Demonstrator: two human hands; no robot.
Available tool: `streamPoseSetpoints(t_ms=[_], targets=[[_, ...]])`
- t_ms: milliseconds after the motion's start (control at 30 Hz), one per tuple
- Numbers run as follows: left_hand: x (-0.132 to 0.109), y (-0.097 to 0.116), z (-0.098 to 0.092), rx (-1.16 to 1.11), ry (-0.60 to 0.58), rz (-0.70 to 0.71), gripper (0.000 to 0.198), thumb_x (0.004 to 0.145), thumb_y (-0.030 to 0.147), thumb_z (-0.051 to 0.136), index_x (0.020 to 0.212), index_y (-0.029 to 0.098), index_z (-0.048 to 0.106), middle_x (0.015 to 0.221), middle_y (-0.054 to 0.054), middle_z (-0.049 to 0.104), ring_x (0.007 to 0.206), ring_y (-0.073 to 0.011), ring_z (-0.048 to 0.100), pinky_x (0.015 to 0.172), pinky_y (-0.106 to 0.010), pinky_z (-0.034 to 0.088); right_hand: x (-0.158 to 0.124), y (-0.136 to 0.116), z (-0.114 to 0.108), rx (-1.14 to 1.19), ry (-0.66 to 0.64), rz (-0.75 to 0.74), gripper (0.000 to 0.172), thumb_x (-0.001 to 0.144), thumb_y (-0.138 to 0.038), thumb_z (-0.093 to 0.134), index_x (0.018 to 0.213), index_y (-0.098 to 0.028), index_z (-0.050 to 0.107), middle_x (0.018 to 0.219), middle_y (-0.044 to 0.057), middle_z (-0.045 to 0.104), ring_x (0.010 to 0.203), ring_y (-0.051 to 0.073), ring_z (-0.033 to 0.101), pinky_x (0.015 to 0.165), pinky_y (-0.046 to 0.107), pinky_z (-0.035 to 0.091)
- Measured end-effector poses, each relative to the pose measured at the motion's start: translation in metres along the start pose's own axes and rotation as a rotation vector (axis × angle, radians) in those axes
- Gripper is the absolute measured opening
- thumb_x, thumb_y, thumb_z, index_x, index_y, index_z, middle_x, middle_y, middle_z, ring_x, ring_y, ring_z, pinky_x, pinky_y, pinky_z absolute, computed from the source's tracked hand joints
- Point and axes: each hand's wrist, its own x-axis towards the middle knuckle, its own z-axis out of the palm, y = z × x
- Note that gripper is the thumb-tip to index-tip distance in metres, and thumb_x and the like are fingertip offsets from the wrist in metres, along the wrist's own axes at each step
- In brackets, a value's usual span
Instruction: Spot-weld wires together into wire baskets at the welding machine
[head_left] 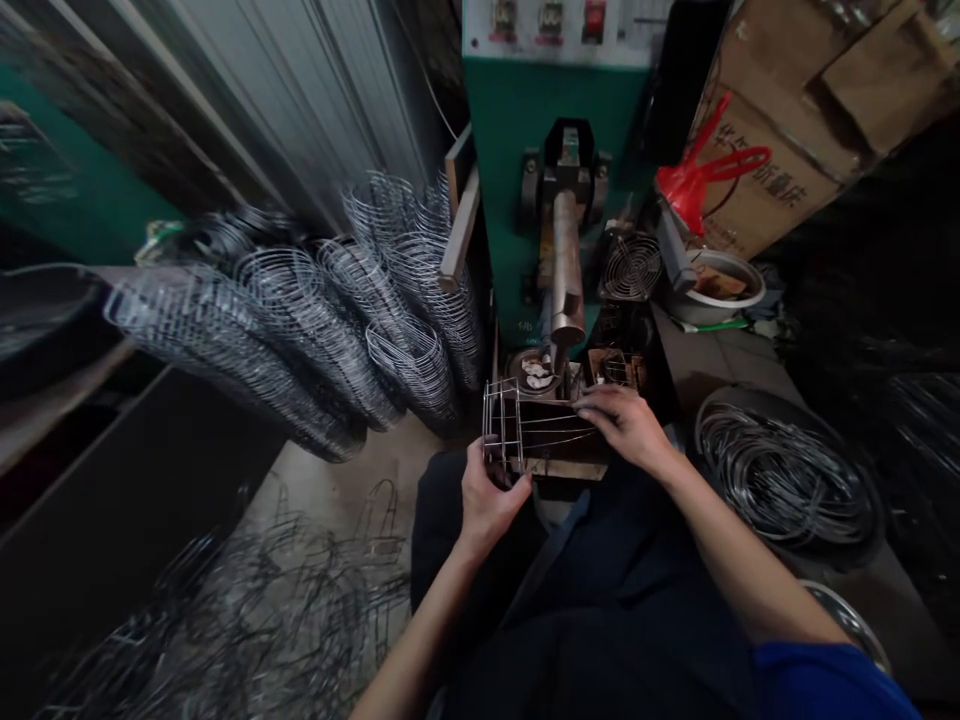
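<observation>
Cramped little workshop corner here: green machine (525, 150) dead ahead with a metal cylinder arm (568, 270) pointing down at the work spot. Stacks of finished wire racks (300, 330) lean against the wall on my left, a coil of wire (784, 480) sits on the floor to my right, and loose wire scraps (247, 610) lie all over the floor by my left knee. There's also a small fan (632, 267) and a bowl (712, 290) beside the machine.

The wire frame (525, 425) is right in front of my lap, sitting on the block just under the tip of that cylinder. Its long axis runs left to right across me, with the boxy caged end on the left.

My left hand (487, 495) comes up from below and is closed on the near left corner, thumb on one side and fingers wrapped round the wires. My right hand (626, 420) lies palm down on the right end with its fingers hooked over the far edge, so it's the one closer to the machine. Both hands are touching the frame, one at each end, with the cylinder tip above the stretch between them.
</observation>
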Motion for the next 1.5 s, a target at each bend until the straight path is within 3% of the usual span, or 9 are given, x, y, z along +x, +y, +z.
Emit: streamPoseSetpoints(t_ms=[300,567,767,1067,1333,1500], targets=[[0.013,0.001,0.008,-0.014,0.020,-0.007,0.060,0.069,0.029,0.077,0.121,0.021,0.047,0.103,-0.005,0.063,0.075,-0.0154,0.064,0.066,-0.027,0.054,0.004,0.014,0.023,-0.234,0.003,-0.125,0.030,0.099,-0.014,0.055,0.124,-0.026,0.067,0.109,0.007,0.073,0.116,0.029,0.060,0.099,0.050,0.040],[0.019,-0.003,0.008,0.012,0.066,0.000,0.063,0.070,0.030,0.078,0.123,0.019,0.046,0.110,-0.010,0.064,0.079,-0.0170,0.065,0.069,-0.030,0.055,0.020,0.008,0.025,-0.072,0.128,-0.155,0.019,0.101,-0.021,0.055,0.111,-0.025,0.071,0.107,0.007,0.073,0.111,0.027,0.063,0.091,0.044,0.047],[0.024,-0.004,0.010,0.023,0.106,0.025,0.062,0.071,0.031,0.078,0.123,0.019,0.046,0.109,-0.009,0.063,0.073,-0.0150,0.064,0.066,-0.028,0.054,0.028,0.013,0.029,-0.044,0.130,-0.162,0.019,0.101,-0.021,0.055,0.109,-0.024,0.072,0.106,0.008,0.073,0.111,0.027,0.063,0.091,0.045,0.049],[0.029,-0.006,0.009,0.035,0.124,0.023,0.062,0.072,0.033,0.078,0.123,0.020,0.047,0.109,-0.009,0.064,0.080,-0.0178,0.066,0.070,-0.030,0.055,0.033,0.016,0.031,-0.018,0.138,-0.145,0.021,0.101,-0.024,0.056,0.110,-0.026,0.074,0.105,0.008,0.073,0.109,0.027,0.064,0.090,0.046,0.051],[0.030,-0.010,0.013,-0.002,0.115,0.031,0.060,0.072,0.031,0.076,0.123,0.020,0.046,0.102,-0.004,0.062,0.061,-0.0101,0.057,0.061,-0.026,0.052,0.033,0.015,0.035,-0.003,0.176,-0.125,0.018,0.100,-0.022,0.057,0.107,-0.027,0.073,0.101,0.005,0.074,0.107,0.026,0.064,0.092,0.044,0.050],[0.037,0.000,0.006,0.012,0.099,0.021,0.060,0.072,0.032,0.078,0.122,0.019,0.048,0.099,-0.005,0.064,0.069,-0.0141,0.062,0.065,-0.028,0.053,0.030,0.022,0.031,0.022,0.249,-0.004,0.011,0.098,-0.031,0.062,0.099,-0.025,0.072,0.099,0.006,0.072,0.097,0.026,0.066,0.087,0.040,0.054]])
